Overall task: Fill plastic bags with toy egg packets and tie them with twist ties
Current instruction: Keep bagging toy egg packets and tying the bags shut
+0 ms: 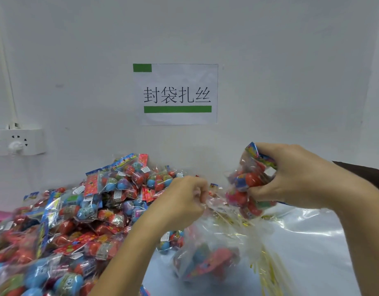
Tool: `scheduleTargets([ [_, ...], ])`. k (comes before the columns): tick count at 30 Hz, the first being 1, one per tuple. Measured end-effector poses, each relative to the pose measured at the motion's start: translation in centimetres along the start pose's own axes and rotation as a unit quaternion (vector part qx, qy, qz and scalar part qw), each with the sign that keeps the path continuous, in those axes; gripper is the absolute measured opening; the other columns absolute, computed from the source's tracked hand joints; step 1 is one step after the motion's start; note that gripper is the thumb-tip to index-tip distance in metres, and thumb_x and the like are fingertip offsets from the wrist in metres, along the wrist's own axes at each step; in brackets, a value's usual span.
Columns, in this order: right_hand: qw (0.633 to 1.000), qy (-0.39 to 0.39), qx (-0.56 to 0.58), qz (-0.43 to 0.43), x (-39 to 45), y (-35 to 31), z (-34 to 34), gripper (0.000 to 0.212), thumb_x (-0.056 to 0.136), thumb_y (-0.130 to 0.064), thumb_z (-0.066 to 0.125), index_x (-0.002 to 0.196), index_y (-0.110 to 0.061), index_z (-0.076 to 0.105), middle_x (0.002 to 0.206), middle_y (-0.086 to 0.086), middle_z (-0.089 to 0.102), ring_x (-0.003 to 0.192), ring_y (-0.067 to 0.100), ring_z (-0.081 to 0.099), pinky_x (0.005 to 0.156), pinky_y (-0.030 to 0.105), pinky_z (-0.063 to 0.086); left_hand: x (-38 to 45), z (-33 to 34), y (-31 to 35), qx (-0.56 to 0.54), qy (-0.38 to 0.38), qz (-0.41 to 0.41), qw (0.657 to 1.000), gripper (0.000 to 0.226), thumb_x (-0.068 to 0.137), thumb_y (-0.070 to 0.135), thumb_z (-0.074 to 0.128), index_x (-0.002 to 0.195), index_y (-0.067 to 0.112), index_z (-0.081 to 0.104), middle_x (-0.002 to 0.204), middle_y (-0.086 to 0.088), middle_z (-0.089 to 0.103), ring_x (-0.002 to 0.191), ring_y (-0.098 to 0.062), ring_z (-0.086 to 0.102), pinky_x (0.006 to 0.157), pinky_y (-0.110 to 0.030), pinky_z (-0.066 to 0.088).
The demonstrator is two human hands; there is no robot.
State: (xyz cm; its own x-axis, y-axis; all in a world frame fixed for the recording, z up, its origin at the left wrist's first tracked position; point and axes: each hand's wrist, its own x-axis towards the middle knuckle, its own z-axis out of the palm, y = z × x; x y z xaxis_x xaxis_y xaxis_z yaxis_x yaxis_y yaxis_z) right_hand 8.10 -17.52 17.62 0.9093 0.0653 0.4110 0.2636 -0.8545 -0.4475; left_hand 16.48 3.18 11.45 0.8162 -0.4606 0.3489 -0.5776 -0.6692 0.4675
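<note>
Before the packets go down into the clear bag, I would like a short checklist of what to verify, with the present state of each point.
1. The left hand pinches the rim of the clear plastic bag and holds it up: ok.
2. The right hand grips a bunch of clear packets of red and blue toy eggs: ok.
3. The bunch is above the bag mouth: ok, it hangs just over it.
4. The mouth is wide enough open: cannot tell, the film is crumpled and blurred.
5. The bag already holds some packets: ok.
6. Yellow twist ties lie within reach beside the bag: ok.
</note>
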Motion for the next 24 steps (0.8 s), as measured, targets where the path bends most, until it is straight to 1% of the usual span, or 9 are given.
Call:
scheduleTargets([
  [2,1.0,0.014,0.01,-0.004,0.0,0.5,-0.4,0.03,0.066,-0.032,0.086,0.085,-0.038,0.063,0.074,-0.019,0.07,0.056,0.001,0.064,0.049,0.012,0.048,-0.2,-0.7,-0.3,-0.004,-0.042,0.009,0.999,0.038,0.085,-0.003,0.053,0.068,0.026,0.07,0.1,0.015,0.065,0.088,-0.01,0.063,0.074,-0.027,0.056],
  [4,0.999,0.04,0.027,-0.02,0.0,0.9,-0.6,0.032,0.066,-0.035,0.086,0.086,-0.043,0.063,0.072,-0.022,0.069,0.055,-0.001,0.062,0.047,0.008,0.044,-0.5,-1.0,-0.3,0.015,-0.079,-0.001,0.997,0.05,0.087,-0.008,0.047,0.084,0.029,0.08,0.13,0.013,0.061,0.109,-0.009,0.061,0.092,-0.038,0.056],
  [6,0.995,0.05,0.069,-0.042,0.0,1.0,-0.9,0.03,0.068,-0.033,0.087,0.09,-0.037,0.066,0.071,-0.016,0.071,0.052,0.0,0.061,0.046,0.01,0.042,-0.5,-0.9,-0.3,0.057,-0.118,-0.003,0.991,0.055,0.088,-0.009,0.048,0.11,0.033,0.077,0.141,0.01,0.055,0.122,-0.015,0.057,0.098,-0.042,0.053],
  [9,0.978,-0.002,0.188,-0.085,-0.3,0.8,-1.5,0.035,0.068,-0.035,0.09,0.096,-0.038,0.069,0.079,-0.01,0.076,0.066,0.004,0.072,0.055,0.009,0.049,-0.7,-0.6,0.0,0.076,-0.158,0.01,0.984,0.063,0.089,-0.005,0.054,0.136,0.038,0.057,0.139,0.01,0.054,0.119,-0.017,0.058,0.094,-0.038,0.053],
  [12,0.952,-0.081,0.273,-0.114,-0.3,1.3,-1.3,0.044,0.062,-0.038,0.09,0.102,-0.041,0.071,0.097,-0.002,0.078,0.087,0.015,0.076,0.071,0.016,0.056,-0.9,-0.4,-0.1,0.093,-0.168,0.002,0.981,0.054,0.088,-0.003,0.051,0.133,0.027,0.053,0.113,0.006,0.058,0.092,-0.017,0.059,0.067,-0.025,0.043],
  [14,0.935,-0.131,0.311,-0.106,0.1,2.1,-0.4,0.043,0.061,-0.036,0.084,0.103,-0.037,0.073,0.102,0.003,0.078,0.092,0.021,0.076,0.073,0.023,0.059,-0.9,-0.5,-0.1,0.082,-0.164,-0.008,0.983,0.037,0.087,-0.002,0.05,0.118,0.017,0.056,0.097,-0.01,0.055,0.075,-0.022,0.058,0.058,-0.032,0.041],
  [18,0.922,-0.215,0.317,-0.063,1.0,3.4,1.6,0.035,0.066,-0.032,0.083,0.099,-0.031,0.074,0.107,0.007,0.076,0.099,0.027,0.074,0.082,0.034,0.061,-1.3,-1.0,0.5,0.054,-0.182,0.018,0.982,0.064,0.086,-0.001,0.051,0.129,0.047,0.049,0.116,0.005,0.064,0.099,-0.028,0.065,0.083,-0.047,0.057],
  [21,0.924,-0.229,0.304,-0.04,1.3,4.1,2.0,0.031,0.068,-0.032,0.083,0.098,-0.031,0.074,0.107,0.009,0.076,0.1,0.029,0.073,0.087,0.041,0.06,-1.4,-1.3,0.2,0.061,-0.199,0.011,0.978,0.067,0.085,-0.001,0.05,0.124,0.053,0.046,0.111,0.004,0.067,0.091,-0.03,0.066,0.073,-0.044,0.058],
  [24,0.944,-0.226,0.239,-0.012,1.3,4.2,1.9,0.034,0.068,-0.036,0.083,0.099,-0.026,0.073,0.105,0.015,0.074,0.097,0.033,0.073,0.088,0.051,0.056,-1.9,-2.1,0.3,0.056,-0.208,-0.007,0.977,0.089,0.088,0.001,0.054,0.145,0.062,0.024,0.145,0.032,0.04,0.111,-0.023,0.064,0.087,-0.04,0.057],
])
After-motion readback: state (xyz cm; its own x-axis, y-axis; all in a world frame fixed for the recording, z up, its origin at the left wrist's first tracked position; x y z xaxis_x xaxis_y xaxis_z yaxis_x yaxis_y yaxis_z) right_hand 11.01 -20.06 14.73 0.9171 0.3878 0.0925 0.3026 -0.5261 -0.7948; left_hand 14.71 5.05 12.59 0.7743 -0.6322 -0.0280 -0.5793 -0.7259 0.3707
